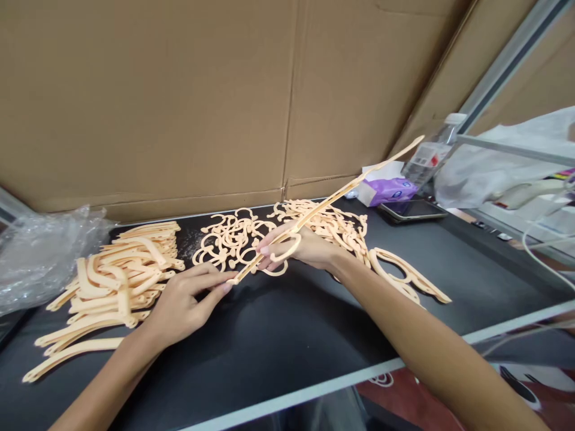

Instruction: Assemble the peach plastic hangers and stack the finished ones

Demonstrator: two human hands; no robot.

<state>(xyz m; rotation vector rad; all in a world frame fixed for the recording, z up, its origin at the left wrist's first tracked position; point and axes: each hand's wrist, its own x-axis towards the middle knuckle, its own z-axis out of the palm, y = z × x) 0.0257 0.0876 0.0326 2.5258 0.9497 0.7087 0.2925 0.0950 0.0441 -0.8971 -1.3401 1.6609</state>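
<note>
A long peach-coloured plastic clothes hanger (pixel 341 193) is held slantwise above the black tabletop, its far end pointing up to the right. My left hand (pixel 188 302) pinches its near end between thumb and fingers. Around its middle, close to the curved hook, my right hand (pixel 312 246) is closed. Loose hooks (pixel 233 236) lie in a heap just behind my hands. To the left is a stack of curved hanger arms (pixel 121 269). Another heap of small peach parts (pixel 341 224) sits partly behind my right hand, and hanger pieces with a hook (pixel 415 280) lie beside my right forearm.
Clear plastic wrapping (pixel 49 257) lies at the left edge. Toward the back right are a purple tissue pack (pixel 390 190), a phone (pixel 413 209) and a plastic bottle (pixel 431 157). Cardboard (pixel 202 108) stands behind the table, and a metal frame (pixel 512 63) rises at the right.
</note>
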